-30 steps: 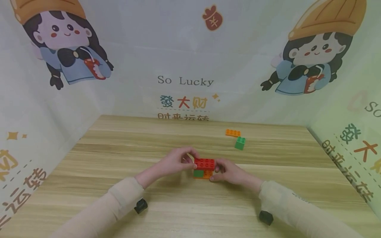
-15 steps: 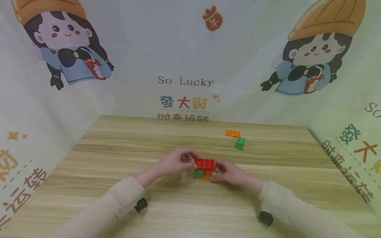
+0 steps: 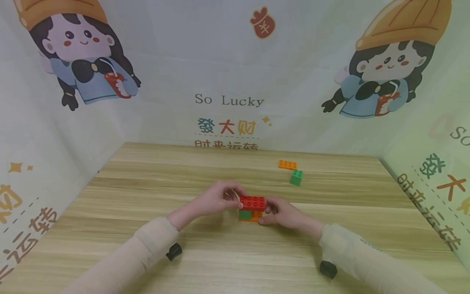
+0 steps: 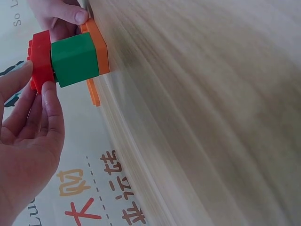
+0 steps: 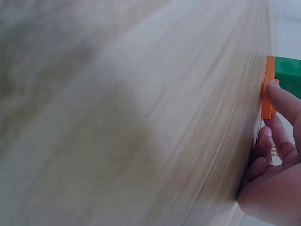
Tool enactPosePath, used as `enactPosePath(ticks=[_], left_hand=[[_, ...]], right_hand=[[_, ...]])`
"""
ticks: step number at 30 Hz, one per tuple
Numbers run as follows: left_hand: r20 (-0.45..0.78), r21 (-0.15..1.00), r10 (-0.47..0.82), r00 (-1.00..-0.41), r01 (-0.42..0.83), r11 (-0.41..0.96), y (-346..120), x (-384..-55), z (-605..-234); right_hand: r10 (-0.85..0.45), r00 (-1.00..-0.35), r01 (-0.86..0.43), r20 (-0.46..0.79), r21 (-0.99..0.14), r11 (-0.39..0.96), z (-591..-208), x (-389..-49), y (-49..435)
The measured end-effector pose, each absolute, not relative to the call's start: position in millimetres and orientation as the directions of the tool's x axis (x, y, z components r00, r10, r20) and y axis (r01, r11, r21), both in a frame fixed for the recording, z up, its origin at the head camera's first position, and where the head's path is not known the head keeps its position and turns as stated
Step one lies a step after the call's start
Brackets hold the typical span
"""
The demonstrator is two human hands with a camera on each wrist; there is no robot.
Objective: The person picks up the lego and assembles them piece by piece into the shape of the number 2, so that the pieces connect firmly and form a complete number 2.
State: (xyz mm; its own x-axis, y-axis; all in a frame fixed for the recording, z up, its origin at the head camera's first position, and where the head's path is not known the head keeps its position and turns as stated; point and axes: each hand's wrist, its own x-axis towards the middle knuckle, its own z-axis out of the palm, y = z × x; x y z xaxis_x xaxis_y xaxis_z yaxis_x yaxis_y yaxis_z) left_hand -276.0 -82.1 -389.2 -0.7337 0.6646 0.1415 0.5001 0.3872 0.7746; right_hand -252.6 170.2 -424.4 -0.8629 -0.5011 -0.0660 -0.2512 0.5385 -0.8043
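My left hand [image 3: 216,200] pinches the red brick [image 3: 253,203] at its left end, with the thumb in front and the fingers behind. Under that end stands a green brick [image 3: 244,214], set on the left part of an orange plate [image 3: 249,220] on the table. A thin dark line shows between red and green in the left wrist view, so I cannot tell whether they are pressed fully together. My right hand [image 3: 282,212] grips the orange plate's right end; in the right wrist view its thumb [image 5: 277,92] lies on the plate.
Farther back on the wooden table [image 3: 165,171] lie a loose orange plate [image 3: 287,164] and a second green brick [image 3: 296,177], close together. Printed cloth [image 3: 165,81] hangs behind the table and along both sides.
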Motion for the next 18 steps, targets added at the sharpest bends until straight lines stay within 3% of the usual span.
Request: enactPosePath(ticks=[18], left_hand=[[0.111, 0.763, 0.675, -0.73, 0.498, 0.412, -83.4, -276.7, -384.2]], right_hand=[[-0.502, -0.861, -0.245, -0.083, -0.798, 0.551, -426.5, -253.8, 169.8]])
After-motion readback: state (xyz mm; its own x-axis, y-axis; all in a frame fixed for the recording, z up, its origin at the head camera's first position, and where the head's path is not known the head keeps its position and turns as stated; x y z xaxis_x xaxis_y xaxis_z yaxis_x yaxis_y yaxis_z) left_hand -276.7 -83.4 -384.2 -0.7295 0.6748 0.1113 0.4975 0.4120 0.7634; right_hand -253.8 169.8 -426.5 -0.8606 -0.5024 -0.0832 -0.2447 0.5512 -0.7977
